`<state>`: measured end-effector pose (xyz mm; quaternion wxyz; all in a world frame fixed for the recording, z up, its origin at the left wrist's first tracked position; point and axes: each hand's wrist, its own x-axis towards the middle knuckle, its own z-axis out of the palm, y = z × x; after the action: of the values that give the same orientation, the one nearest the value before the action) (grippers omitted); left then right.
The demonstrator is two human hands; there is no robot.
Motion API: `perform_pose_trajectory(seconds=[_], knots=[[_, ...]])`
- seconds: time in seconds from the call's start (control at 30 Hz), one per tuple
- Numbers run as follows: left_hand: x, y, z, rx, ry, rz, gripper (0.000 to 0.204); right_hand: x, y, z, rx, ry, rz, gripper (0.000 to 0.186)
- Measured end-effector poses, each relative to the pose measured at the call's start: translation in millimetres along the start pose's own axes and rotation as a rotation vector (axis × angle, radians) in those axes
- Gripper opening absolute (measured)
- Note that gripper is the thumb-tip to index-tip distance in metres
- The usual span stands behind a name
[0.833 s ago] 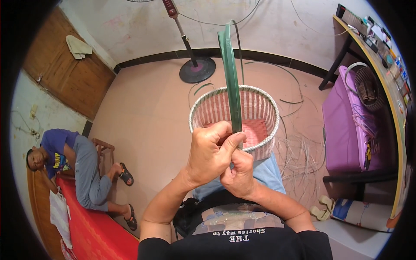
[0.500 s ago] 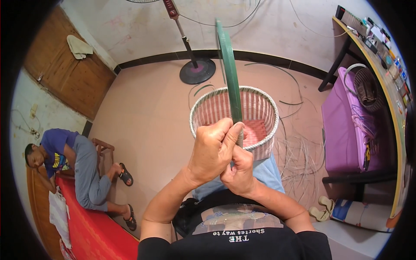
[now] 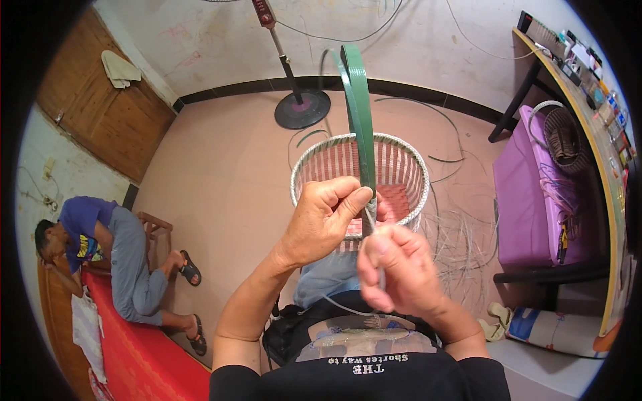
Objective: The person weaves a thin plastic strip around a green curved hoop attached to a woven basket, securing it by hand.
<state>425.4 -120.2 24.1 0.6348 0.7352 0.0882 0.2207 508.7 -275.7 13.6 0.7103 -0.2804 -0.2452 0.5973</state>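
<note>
White lettering (image 3: 369, 368), upside down in this view, crosses the black shirt (image 3: 455, 381) below the hands. The left hand (image 3: 326, 217) pinches the folded green band (image 3: 363, 110) between thumb and fingers, the band rising above it in a loop. The right hand (image 3: 404, 267), blurred, curls loosely on a thin pale strip (image 3: 371, 219) that runs down from the pinch. Just beyond both hands stands the striped basket (image 3: 307, 160). Half a second ago the right hand pressed against the left; now it sits apart, lower right.
</note>
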Motion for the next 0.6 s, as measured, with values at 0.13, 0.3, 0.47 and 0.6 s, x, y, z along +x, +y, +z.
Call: perform_pose_trajectory(seconds=[0.13, 0.3, 0.47, 0.6], knots=[[-3.4, 1.0, 4.2, 0.124, 0.02, 0.057, 0.022, 8.0, -36.6, -15.7, 0.236, 0.03, 0.067, 0.029], [-5.7, 1.1, 4.9, 0.109, 0.003, 0.08, 0.02, 38.9, -52.7, -38.2, 0.803, -0.014, 0.31, 0.031], [-10.1, -2.3, 10.0, 0.193, 0.057, 0.109, 0.018, 52.7, -52.3, -50.7, 0.777, -0.125, 0.36, 0.031], [-10.1, -6.5, 15.8, 0.195, 0.128, 0.127, 0.018, 60.3, -58.3, -54.0, 0.686, -0.168, 0.418, 0.026]])
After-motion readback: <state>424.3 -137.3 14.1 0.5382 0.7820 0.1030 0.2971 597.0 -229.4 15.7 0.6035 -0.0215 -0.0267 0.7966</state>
